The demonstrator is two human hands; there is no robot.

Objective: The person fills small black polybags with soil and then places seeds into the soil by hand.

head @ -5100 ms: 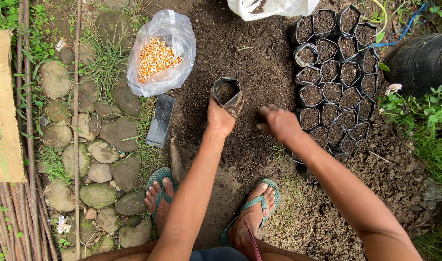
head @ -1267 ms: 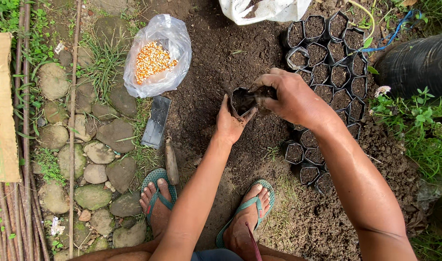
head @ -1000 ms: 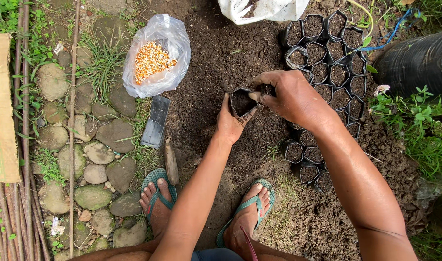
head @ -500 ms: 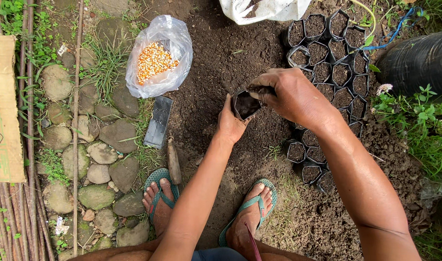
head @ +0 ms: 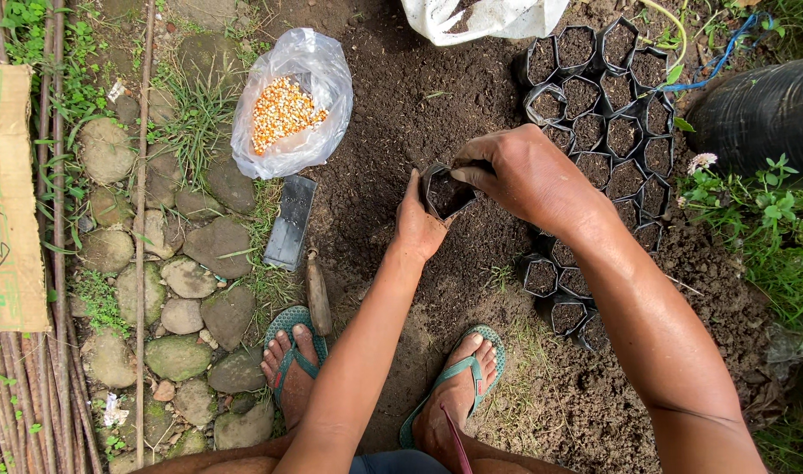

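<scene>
My left hand (head: 416, 226) grips a small black plastic seedling bag (head: 445, 190), open end up, over a patch of dark loose soil (head: 401, 114). My right hand (head: 526, 174) is cupped at the bag's right rim, fingers curled around a clump of soil right at the opening. The bag is partly full of dark soil. Just right of my hands stand rows of filled black seedling bags (head: 608, 132), packed side by side.
A clear plastic bag of yellow corn kernels (head: 287, 101) lies upper left. A flat black stack of bags (head: 289, 221) and a wooden tool handle (head: 316, 297) lie near my left foot. White sack (head: 485, 16) at top, stones (head: 186, 272) and cardboard (head: 7, 193) left, black sheet (head: 757, 114) right.
Five seconds ago my right hand was down at the soil, away from the bag. It has since come up to the bag's mouth with soil and stays there, shifting slightly.
</scene>
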